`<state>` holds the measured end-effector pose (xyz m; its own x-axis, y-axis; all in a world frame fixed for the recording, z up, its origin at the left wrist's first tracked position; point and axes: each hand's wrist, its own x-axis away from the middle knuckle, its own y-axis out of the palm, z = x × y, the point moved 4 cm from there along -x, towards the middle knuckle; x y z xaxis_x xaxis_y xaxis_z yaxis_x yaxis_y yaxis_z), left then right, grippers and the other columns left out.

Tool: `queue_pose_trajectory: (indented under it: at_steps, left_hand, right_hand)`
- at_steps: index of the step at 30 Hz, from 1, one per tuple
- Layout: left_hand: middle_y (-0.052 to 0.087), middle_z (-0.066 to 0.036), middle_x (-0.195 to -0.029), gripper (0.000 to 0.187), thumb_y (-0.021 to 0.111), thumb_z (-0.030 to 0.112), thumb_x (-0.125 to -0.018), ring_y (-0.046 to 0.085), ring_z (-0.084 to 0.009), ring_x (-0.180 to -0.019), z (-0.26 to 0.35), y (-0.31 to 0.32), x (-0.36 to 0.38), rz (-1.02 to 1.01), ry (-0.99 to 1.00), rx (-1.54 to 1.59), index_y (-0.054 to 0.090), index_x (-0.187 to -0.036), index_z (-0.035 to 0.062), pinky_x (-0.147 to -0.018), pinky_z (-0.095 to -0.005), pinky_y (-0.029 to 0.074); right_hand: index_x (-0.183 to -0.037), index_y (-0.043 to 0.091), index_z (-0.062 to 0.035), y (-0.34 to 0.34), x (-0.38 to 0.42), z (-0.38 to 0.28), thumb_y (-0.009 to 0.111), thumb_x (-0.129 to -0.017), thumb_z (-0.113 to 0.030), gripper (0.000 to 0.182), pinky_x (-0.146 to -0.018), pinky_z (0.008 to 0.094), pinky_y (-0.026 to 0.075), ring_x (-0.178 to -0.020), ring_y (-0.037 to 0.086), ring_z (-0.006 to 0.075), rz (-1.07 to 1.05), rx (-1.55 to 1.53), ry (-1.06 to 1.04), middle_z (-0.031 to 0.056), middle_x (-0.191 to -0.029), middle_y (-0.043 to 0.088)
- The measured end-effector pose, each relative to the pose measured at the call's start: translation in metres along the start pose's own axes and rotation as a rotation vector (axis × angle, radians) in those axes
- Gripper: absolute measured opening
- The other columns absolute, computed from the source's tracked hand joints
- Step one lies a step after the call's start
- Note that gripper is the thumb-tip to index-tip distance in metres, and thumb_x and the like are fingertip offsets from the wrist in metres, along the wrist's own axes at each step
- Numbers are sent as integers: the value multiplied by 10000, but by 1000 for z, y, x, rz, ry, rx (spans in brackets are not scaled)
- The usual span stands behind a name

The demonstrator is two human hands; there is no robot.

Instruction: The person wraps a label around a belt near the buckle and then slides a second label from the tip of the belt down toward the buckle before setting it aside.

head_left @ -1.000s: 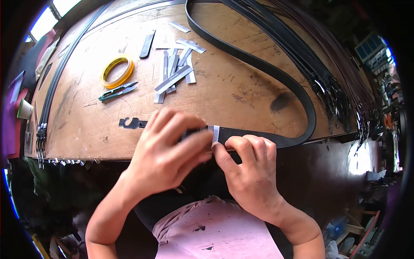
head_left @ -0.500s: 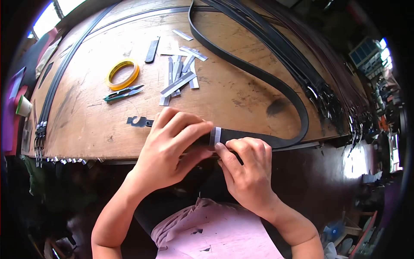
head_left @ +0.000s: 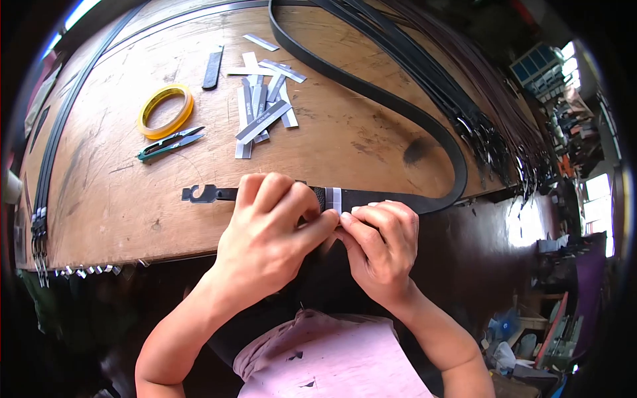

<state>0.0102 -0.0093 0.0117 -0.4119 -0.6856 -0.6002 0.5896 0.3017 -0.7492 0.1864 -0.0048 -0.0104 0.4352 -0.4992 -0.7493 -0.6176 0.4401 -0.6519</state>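
Note:
A long black belt point(head_left: 398, 199) lies along the table's front edge, with a pale paper label strip point(head_left: 336, 199) standing across it. My left hand point(head_left: 275, 229) is closed, its thumb and forefinger pinched at the lower end of the strip beside the belt. Close against it, my right hand point(head_left: 379, 242) is also closed, fingertips at the same lower end of the strip. A black plastic hook hanger point(head_left: 201, 194) sticks out to the left of my left hand. The fingertips hide the strip's lower end.
On the wooden table point(head_left: 166, 225) are a yellow tape roll point(head_left: 166, 111), green-handled thread snips point(head_left: 169, 144), a pile of label strips point(head_left: 262, 109) and a dark flat tool point(head_left: 212, 68). Bundled black belts point(head_left: 424, 73) lie at the right, more belts point(head_left: 73, 106) at the left.
My left hand's forefinger and thumb have come down to the strip's lower end, beside my right fingertips. The view has shifted, so the table items appear farther left.

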Motion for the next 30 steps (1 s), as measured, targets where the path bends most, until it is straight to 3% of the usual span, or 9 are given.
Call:
queue_pose_trajectory:
  at_steps: [2, 10, 16, 22, 26, 27, 30]
  left_hand:
    - [538, -19, -924, 221, 718, 201, -780, 526, -235, -954, -1, -1, -3, -36, 33, -59, 719, -990, 131, -903, -421, 403]
    - [563, -7, -922, 224, 767, 120, -769, 530, -246, -937, 6, 14, -18, 43, -100, -144, 724, -982, 173, -862, -414, 390]
    - [562, -24, -900, 269, 762, 10, -701, 537, -269, -903, 8, 7, -5, 81, -7, -59, 723, -922, 158, -808, -428, 417]
    - [576, -59, -868, 233, 750, -14, -790, 541, -304, -874, 14, 14, -24, 126, -188, -165, 746, -992, 103, -829, -438, 454]
    - [653, -81, -1155, 335, 805, 98, -811, 553, -332, -1138, 9, -5, -24, -13, -292, -99, 721, -1135, 89, -1007, -448, 446]
    - [620, -103, -1285, 394, 842, 176, -794, 510, -360, -1243, 6, -9, -19, -141, -314, -112, 691, -1144, 77, -1070, -462, 405]
    - [623, -98, -1266, 442, 863, 191, -759, 523, -345, -1230, 9, -16, -21, -285, -325, -64, 672, -1137, 67, -1058, -467, 409]
  right_hand:
    - [-1004, 724, -67, 0, 1, -1, 808, -813, -70, 209, -888, 421, 490, -956, 625, 241, 17, 9, 12, 30, -1026, 662]
    - [-922, 698, -75, 2, 4, -3, 740, -773, -47, 158, -914, 433, 469, -992, 606, 225, 69, 15, 27, 16, -1023, 634]
    - [-952, 702, -68, 0, 4, -4, 719, -809, -50, 144, -932, 434, 460, -1009, 605, 225, 83, -3, 38, 24, -1015, 625]
    - [-1006, 717, -51, -2, 9, 3, 709, -779, -52, 227, -947, 453, 446, -1019, 603, 242, 62, -71, -13, 45, -1063, 628]
    - [-1056, 730, -41, -5, 9, 9, 702, -801, -71, 258, -953, 439, 458, -1055, 599, 247, 42, -103, -16, 57, -1080, 625]
    - [-1058, 731, -39, -5, 11, 10, 703, -817, -79, 246, -960, 440, 464, -1060, 600, 252, 53, -134, -19, 58, -1080, 626]
    - [-1068, 733, -36, -11, 14, 19, 704, -861, -98, 217, -1019, 461, 473, -1061, 610, 266, 57, -226, -15, 62, -1079, 627]
